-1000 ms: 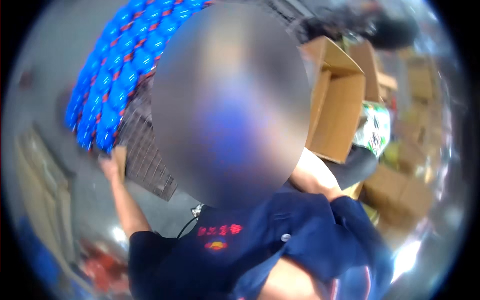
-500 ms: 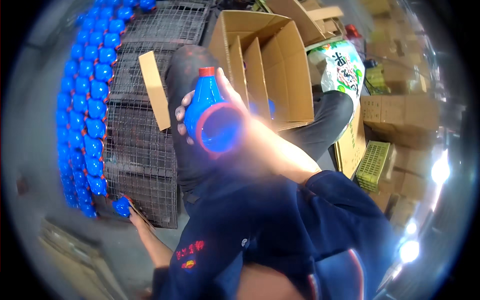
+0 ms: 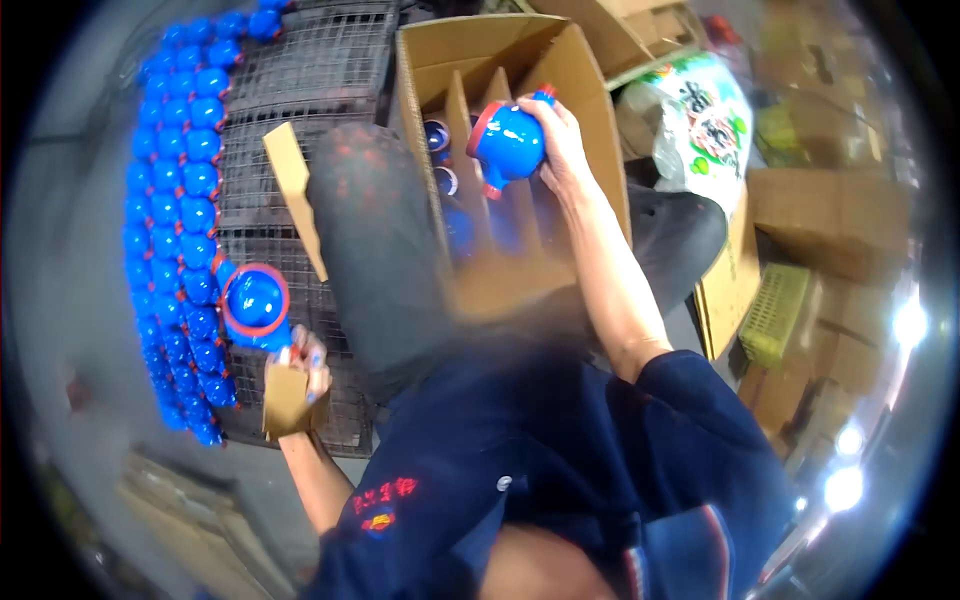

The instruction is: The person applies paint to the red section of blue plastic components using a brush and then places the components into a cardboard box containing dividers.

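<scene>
The person's right forearm [image 3: 612, 265] stretches forward, slanting leftward to a curled, closed right grip [image 3: 560, 142]; the left forearm [image 3: 314, 482] reaches out leftward, its left grip [image 3: 314, 365] bent and closed.

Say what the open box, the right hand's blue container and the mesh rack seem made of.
Box: matte cardboard, given its brown walls. Blue container: glossy, with bright highlights; probably plastic, possibly coated metal. Rack: dull, dark, probably metal, judging by thin crossing wires.

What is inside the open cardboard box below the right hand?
Inside the box, cardboard dividers stand, with blue pieces beside them, some blurred. The right hand and the blue piece it holds cover part of the inside; what lies behind them cannot be seen.
</scene>
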Demonstrator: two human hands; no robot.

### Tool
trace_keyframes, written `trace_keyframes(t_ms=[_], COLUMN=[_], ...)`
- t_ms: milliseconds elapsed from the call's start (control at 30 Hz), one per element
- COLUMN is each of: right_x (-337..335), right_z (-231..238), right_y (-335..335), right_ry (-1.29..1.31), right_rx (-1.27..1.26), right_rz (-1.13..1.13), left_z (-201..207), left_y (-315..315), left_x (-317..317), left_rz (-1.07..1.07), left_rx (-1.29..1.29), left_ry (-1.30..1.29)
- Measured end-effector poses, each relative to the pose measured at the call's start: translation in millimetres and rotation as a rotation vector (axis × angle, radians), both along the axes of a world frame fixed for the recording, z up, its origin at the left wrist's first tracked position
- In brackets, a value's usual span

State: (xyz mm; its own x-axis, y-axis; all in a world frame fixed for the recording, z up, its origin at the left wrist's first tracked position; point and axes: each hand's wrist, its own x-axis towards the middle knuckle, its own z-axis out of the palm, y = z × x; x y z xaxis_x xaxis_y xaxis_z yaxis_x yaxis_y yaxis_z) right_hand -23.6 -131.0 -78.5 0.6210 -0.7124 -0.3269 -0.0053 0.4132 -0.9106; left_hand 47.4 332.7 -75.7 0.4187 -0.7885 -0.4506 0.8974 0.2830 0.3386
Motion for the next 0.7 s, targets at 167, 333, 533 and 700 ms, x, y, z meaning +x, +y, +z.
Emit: trace_keyframes(t_ms=[167, 333, 533, 700], right_x=[77, 94, 100, 81], right_z=[-76, -243, -266, -238], right_y=[16, 10, 30, 19], right_ry=[0.7, 0.929, 1.005, 0.941], right_rx=[-0.94, -1.148, -0.992, -0.71], right_rz=[0.309, 0.881, 1.139, 1.005], left_z=[18, 41, 50, 61], left_y=[-49, -71, -72, -103], left_x=[41, 61, 67, 65], left_rz=[-0.123, -0.191, -0.227, -0.185], left_rx=[0.175, 0.348, 0.279, -0.146], left_ry=[-0.311, -0.511, -0.517, -0.102])
